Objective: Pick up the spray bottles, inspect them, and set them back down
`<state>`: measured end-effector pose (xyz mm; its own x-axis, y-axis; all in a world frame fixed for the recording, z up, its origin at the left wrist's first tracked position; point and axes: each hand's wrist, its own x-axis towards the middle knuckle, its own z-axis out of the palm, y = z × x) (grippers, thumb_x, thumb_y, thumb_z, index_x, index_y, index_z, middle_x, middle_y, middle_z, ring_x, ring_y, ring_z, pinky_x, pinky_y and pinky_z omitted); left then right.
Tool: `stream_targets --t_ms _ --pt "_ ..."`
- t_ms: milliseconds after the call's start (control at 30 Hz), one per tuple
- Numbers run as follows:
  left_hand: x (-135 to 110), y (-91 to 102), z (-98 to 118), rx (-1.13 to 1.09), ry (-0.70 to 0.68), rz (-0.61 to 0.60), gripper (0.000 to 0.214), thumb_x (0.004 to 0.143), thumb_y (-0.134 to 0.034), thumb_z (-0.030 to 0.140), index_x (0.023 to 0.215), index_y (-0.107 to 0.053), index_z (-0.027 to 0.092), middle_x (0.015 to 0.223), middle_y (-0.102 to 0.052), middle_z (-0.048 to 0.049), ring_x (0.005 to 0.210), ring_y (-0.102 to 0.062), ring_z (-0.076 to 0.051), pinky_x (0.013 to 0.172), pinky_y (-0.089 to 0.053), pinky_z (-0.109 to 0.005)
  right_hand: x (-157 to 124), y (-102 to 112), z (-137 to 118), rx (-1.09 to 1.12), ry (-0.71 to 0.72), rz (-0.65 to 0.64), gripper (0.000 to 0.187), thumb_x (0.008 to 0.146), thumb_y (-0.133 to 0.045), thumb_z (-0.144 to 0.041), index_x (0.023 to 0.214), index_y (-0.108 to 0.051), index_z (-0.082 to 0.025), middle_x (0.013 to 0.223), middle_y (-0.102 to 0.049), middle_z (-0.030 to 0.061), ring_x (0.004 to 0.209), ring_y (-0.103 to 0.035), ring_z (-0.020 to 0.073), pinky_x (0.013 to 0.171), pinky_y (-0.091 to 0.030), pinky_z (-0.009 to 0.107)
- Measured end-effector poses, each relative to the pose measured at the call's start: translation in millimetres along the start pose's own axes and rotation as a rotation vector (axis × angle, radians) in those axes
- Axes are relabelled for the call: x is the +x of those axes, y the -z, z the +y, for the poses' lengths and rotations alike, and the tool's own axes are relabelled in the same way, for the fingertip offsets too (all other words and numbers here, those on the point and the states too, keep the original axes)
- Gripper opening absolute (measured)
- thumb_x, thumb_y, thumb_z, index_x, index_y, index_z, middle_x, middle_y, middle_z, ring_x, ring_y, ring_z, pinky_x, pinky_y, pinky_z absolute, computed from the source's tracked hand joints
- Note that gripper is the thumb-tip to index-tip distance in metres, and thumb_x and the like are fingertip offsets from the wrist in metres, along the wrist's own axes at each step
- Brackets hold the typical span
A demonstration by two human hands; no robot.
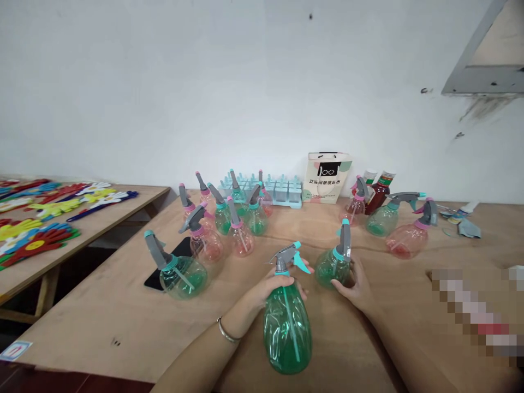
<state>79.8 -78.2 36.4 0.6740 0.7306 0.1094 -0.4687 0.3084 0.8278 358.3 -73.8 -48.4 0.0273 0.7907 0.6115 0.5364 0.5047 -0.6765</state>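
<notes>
1. Bare plywood table [123, 322] carries everything.
2. Translucent green plastic spray bottle [287, 327], front centre: likely light, thin-walled, slippery; best gripped at its neck, where left hand [274, 286] fingers wrap.
3. Right hand [355, 286] fingers cup smaller green sprayer [332, 267].

Thirteen spray bottles show on the counter [123, 327]. Six are green spray bottles: [286, 327], [333, 267], [182, 275], [385, 218], [223, 215], [256, 215]. A seventh, [236, 191], is mostly hidden at the back, its colour unclear. Six are pink spray bottles: [405, 240], [356, 204], [207, 243], [241, 237], [186, 204], [202, 191]. There are two dark sauce bottles [379, 194], one paper bag [325, 180], one light blue ice-pop mould tray [282, 192] and one black phone [164, 273]. Two hands show: a left hand [270, 286] and a right hand [356, 286].
</notes>
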Motion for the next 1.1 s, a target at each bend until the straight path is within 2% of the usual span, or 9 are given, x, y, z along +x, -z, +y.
stream_targets --t_ms 100,200,267,433,633,833,900,1033,1100 --pt "0 -1.6 -1 -0.026 -0.020 0.035 0.050 0.069 -0.079 0.038 0.113 -0.063 0.020 0.116 -0.071 -0.0094 0.066 -0.071 -0.017 0.078 -0.056 -0.036 0 0 1 0.003 -0.005 0.006 0.068 0.079 -0.073 -0.049 0.136 -0.045 -0.024 0.128 -0.057 0.0138 0.120 -0.058 0.0340 0.102 -0.049 0.057" --pt "2 -0.5 -5 -0.049 -0.092 0.132 0.042 0.070 -0.080 0.038 0.103 -0.064 0.019 0.095 -0.074 -0.0051 0.065 -0.071 -0.019 0.079 -0.055 -0.038 1 0 -1 0.003 -0.016 0.004 0.068 0.079 -0.074 -0.050 0.135 -0.045 -0.024 0.127 -0.057 0.0136 0.119 -0.058 0.0340 0.101 -0.050 0.057" --pt "3 -0.3 -7 -0.056 -0.118 0.135 0.042 0.068 -0.081 0.039 0.100 -0.063 0.018 0.088 -0.074 -0.0038 0.064 -0.070 -0.020 0.083 -0.055 -0.042 1 0 -4 0.016 -0.035 -0.009 0.069 0.079 -0.074 -0.050 0.136 -0.045 -0.024 0.128 -0.057 0.0135 0.120 -0.058 0.0336 0.101 -0.051 0.056" --pt "3 -5.0 -3 -0.024 -0.124 0.085 0.053 0.066 -0.080 0.041 0.111 -0.063 0.019 0.111 -0.074 -0.0091 0.060 -0.069 -0.017 0.091 -0.052 -0.046 2 -1 -8 0.037 -0.057 -0.016 0.069 0.079 -0.073 -0.052 0.135 -0.044 -0.025 0.127 -0.057 0.0132 0.120 -0.059 0.0323 0.101 -0.052 0.054" --pt "5 -4.7 -6 -0.056 -0.239 0.321 0.040 0.067 -0.078 0.038 0.098 -0.062 0.018 0.088 -0.075 -0.0037 0.062 -0.068 -0.018 0.090 -0.052 -0.047 1 -1 -6 0.049 -0.063 -0.011 0.070 0.078 -0.075 -0.049 0.136 -0.044 -0.024 0.130 -0.056 0.0142 0.123 -0.057 0.0339 0.101 -0.052 0.055" --pt "4 -10.8 -1 0.018 -0.210 0.188 0.058 0.069 -0.075 0.044 0.120 -0.061 0.020 0.121 -0.070 -0.0119 0.067 -0.070 -0.019 0.093 -0.051 -0.047 1 -2 -5 0.066 -0.079 -0.016 0.071 0.078 -0.075 -0.048 0.136 -0.044 -0.024 0.131 -0.056 0.0141 0.124 -0.057 0.0338 0.101 -0.052 0.054" --pt "3 -11.6 -2 0.023 -0.195 0.175 0.056 0.070 -0.076 0.044 0.118 -0.061 0.020 0.118 -0.071 -0.0115 0.065 -0.069 -0.019 0.093 -0.051 -0.047 2 -2 -5 0.060 -0.071 -0.017 0.070 0.077 -0.075 -0.049 0.135 -0.045 -0.024 0.130 -0.056 0.0143 0.123 -0.058 0.0337 0.101 -0.052 0.055" --pt "3 -8.7 -6 0.006 -0.209 0.208 0.041 0.069 -0.078 0.040 0.099 -0.062 0.019 0.090 -0.073 -0.0034 0.062 -0.068 -0.017 0.093 -0.051 -0.045 2 -1 -5 0.033 -0.057 -0.012 0.070 0.077 -0.075 -0.050 0.135 -0.045 -0.024 0.129 -0.056 0.0144 0.123 -0.057 0.0342 0.103 -0.050 0.057" --pt "2 -8.7 -5 0.007 -0.202 0.190 0.041 0.067 -0.080 0.041 0.097 -0.062 0.019 0.086 -0.072 -0.0023 0.062 -0.068 -0.017 0.092 -0.052 -0.044 2 0 -6 0.028 -0.055 -0.015 0.070 0.078 -0.075 -0.050 0.135 -0.045 -0.024 0.129 -0.056 0.0140 0.123 -0.057 0.0341 0.104 -0.049 0.057"
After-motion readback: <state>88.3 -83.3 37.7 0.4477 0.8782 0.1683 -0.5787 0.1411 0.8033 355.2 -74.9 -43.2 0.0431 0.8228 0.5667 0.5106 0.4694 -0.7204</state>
